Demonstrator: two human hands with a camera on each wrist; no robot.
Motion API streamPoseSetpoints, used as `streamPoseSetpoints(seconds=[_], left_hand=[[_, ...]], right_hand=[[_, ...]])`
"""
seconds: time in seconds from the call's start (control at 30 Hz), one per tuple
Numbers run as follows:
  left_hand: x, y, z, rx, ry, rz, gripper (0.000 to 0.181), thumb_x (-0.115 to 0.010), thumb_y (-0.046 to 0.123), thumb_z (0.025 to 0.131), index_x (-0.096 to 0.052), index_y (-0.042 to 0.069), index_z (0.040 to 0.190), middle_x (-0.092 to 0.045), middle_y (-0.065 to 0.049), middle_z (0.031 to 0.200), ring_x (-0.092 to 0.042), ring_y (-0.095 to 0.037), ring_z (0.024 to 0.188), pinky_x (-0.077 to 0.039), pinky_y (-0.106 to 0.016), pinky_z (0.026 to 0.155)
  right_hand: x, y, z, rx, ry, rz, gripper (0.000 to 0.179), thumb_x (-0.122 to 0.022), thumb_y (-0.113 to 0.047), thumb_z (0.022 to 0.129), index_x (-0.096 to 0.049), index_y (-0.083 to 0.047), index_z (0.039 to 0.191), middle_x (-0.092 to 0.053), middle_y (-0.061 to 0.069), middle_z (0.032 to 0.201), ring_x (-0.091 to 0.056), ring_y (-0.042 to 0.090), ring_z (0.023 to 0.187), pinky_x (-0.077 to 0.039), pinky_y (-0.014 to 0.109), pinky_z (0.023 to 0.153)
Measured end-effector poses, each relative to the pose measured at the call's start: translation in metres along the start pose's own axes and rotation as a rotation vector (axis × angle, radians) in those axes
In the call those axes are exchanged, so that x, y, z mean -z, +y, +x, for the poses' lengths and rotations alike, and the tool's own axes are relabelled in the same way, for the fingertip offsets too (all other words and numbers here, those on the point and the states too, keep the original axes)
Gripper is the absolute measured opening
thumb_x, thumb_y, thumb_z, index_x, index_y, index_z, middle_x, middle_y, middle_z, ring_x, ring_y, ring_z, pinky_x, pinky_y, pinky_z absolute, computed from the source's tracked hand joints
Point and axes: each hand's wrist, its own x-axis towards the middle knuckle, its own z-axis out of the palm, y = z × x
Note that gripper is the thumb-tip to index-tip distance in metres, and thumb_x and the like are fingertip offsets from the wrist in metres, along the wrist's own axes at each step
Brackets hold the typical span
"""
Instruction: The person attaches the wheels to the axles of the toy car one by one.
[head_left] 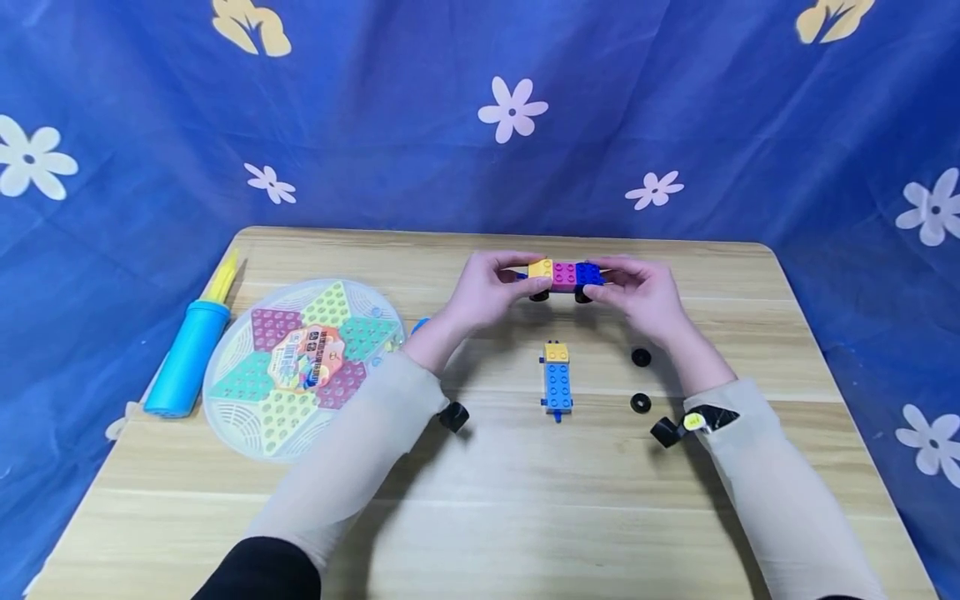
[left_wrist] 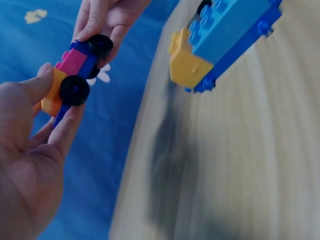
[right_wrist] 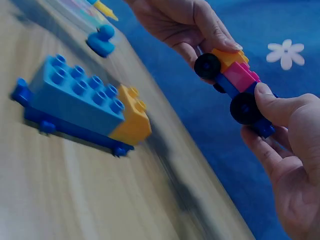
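Note:
Both hands hold a toy building-block car (head_left: 564, 276) above the far part of the table. It has a yellow block, a pink block and a dark blue block in a row, with black wheels below. My left hand (head_left: 491, 287) pinches its yellow end; my right hand (head_left: 637, 296) pinches the dark blue end, thumb on the near side. In the left wrist view, a wheel (left_wrist: 74, 90) shows beside the yellow block. A second block car (head_left: 557, 379), light blue and yellow on a dark blue base with bare axle stubs, stands on the table nearer the body.
Two loose black wheels (head_left: 641, 403) lie right of the second car. A round Chinese checkers board (head_left: 232, 392) lies at the left, beside a blue hand pump (head_left: 187, 354) with a yellow nozzle. A blue duck-shaped toy (right_wrist: 101, 41) sits near the board, mostly behind the left forearm in the head view.

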Motion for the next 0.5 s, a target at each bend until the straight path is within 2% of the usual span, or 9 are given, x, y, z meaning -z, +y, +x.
streamPoseSetpoints(seconds=[0.1,0.2,0.27,0.4,0.5], left_hand=[[0.001,-0.006,0.014,0.019,-0.003,-0.007,0.041,-0.085,0.016,0.093,-0.075,0.009,0.131,-0.075,-0.009,0.122,-0.076,-0.024,0.096,-0.062,-0.041,0.086],[0.002,-0.014,0.025,0.043,-0.006,-0.001,0.043,-0.082,0.014,0.095,-0.072,0.008,0.136,-0.072,-0.011,0.130,-0.075,-0.023,0.101,-0.062,-0.035,0.087],[0.003,-0.020,0.032,0.061,-0.014,0.005,0.044,-0.081,0.013,0.096,-0.071,0.008,0.138,-0.070,-0.012,0.134,-0.075,-0.022,0.103,-0.062,-0.035,0.088],[0.004,-0.028,0.043,0.101,-0.031,0.026,0.047,-0.081,0.010,0.095,-0.069,0.009,0.141,-0.068,-0.013,0.136,-0.075,-0.022,0.102,-0.062,-0.044,0.088],[0.005,-0.032,0.048,0.122,-0.043,0.040,0.049,-0.080,0.006,0.095,-0.067,0.009,0.143,-0.071,-0.015,0.128,-0.075,-0.030,0.099,-0.062,-0.052,0.083]], right_hand=[[0.002,0.006,0.014,-0.043,-0.001,-0.014,0.045,-0.083,0.008,0.088,-0.072,0.003,0.131,-0.071,0.018,0.125,-0.074,0.014,0.101,-0.061,0.024,0.084],[0.004,0.012,0.026,-0.104,-0.017,-0.019,0.047,-0.081,0.006,0.091,-0.068,0.002,0.136,-0.067,0.023,0.134,-0.073,0.013,0.103,-0.060,0.024,0.087],[0.005,0.017,0.033,-0.138,-0.030,-0.030,0.049,-0.079,0.006,0.092,-0.066,0.003,0.139,-0.064,0.026,0.137,-0.073,0.013,0.104,-0.059,0.023,0.088],[0.007,0.026,0.043,-0.193,-0.052,-0.054,0.051,-0.078,0.006,0.093,-0.063,0.003,0.142,-0.062,0.028,0.139,-0.073,0.018,0.109,-0.060,0.026,0.089],[0.007,0.032,0.050,-0.208,-0.057,-0.087,0.051,-0.078,0.005,0.094,-0.063,0.002,0.142,-0.063,0.027,0.139,-0.072,0.026,0.115,-0.060,0.027,0.089]])
